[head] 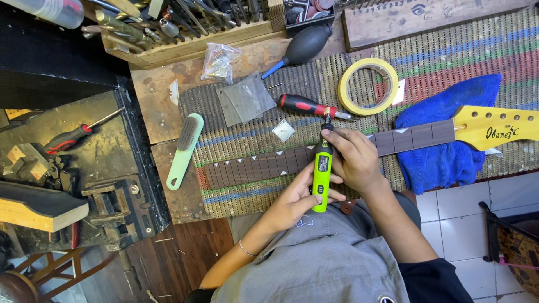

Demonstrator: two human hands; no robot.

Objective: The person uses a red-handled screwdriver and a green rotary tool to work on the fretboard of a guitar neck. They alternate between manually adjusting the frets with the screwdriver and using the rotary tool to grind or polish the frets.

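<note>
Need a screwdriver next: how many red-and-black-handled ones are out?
2. One screwdriver lies on the striped mat beside the tape roll; the other screwdriver lies on the dark bench at left. More may hide in the tool rack.

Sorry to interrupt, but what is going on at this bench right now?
A person holds a green rotary tool in both hands, left hand low on the body, right hand near the tip. It points at a guitar neck lying across a striped mat, its yellow headstock on a blue cloth.

guitar neck [252, 166] mid-section hidden under hands — headstock [497, 128] tip cut off at right edge
</note>
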